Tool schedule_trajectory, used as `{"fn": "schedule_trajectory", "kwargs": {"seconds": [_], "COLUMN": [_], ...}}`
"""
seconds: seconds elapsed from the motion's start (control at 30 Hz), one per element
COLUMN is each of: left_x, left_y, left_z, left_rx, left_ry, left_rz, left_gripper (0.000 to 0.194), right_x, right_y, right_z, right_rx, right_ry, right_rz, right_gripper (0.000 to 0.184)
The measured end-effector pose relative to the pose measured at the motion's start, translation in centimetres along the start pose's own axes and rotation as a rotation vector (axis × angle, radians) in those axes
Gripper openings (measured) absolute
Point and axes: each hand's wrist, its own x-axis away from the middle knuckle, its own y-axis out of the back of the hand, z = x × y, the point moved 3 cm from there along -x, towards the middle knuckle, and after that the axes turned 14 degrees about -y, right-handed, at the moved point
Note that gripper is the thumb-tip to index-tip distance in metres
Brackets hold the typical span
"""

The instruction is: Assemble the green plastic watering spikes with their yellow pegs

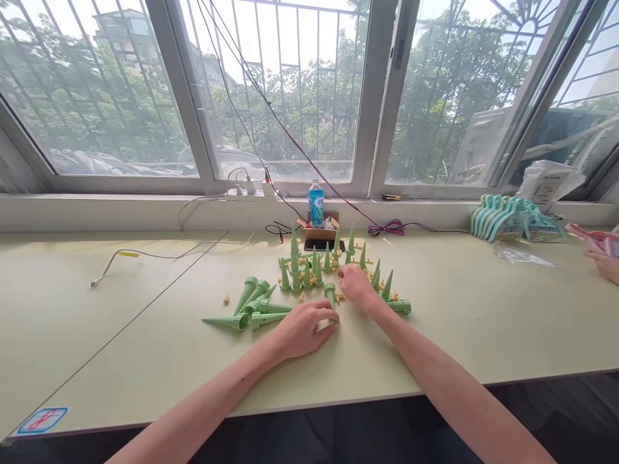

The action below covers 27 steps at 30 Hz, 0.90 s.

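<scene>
My left hand (309, 327) is closed around the narrow end of a green plastic spike (329, 292), whose wide threaded end points away from me. Just to its right, my right hand (356, 285) reaches in among the small yellow valves (340, 296), fingers pinched; whatever is between the fingertips is hidden. Behind both hands, several green spikes (295, 278) stand upright on their wide ends, with yellow valves around them. To the left, more spikes (236, 322) lie loose on their sides. One single yellow valve (226, 299) lies apart near them.
A small cardboard box (323, 233) and a blue bottle (316, 205) stand by the window ledge, a dark phone (316, 245) in front. Cables (387, 227) trail along the back. Teal hangers (503, 218) sit at right, near another person's hand (604, 263) with a pink object.
</scene>
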Motion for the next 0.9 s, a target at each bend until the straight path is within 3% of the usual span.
{"fn": "schedule_trajectory", "kwargs": {"seconds": [0.23, 0.5, 0.9], "left_x": [0.05, -0.01, 0.0], "left_y": [-0.12, -0.09, -0.14], "left_z": [0.14, 0.04, 0.01], "left_rx": [0.004, -0.011, -0.016], "left_ry": [0.018, 0.028, 0.033], "left_rz": [0.002, 0.005, -0.011], "left_gripper": [0.017, 0.018, 0.016], "right_x": [0.03, -0.12, 0.07], "right_y": [-0.04, -0.7, -0.04], "right_z": [0.53, 0.91, 0.85], "right_rx": [0.065, 0.248, 0.257], "right_ry": [0.027, 0.079, 0.05], "right_rz": [0.005, 0.005, -0.015], "right_gripper": [0.051, 0.048, 0.045]}}
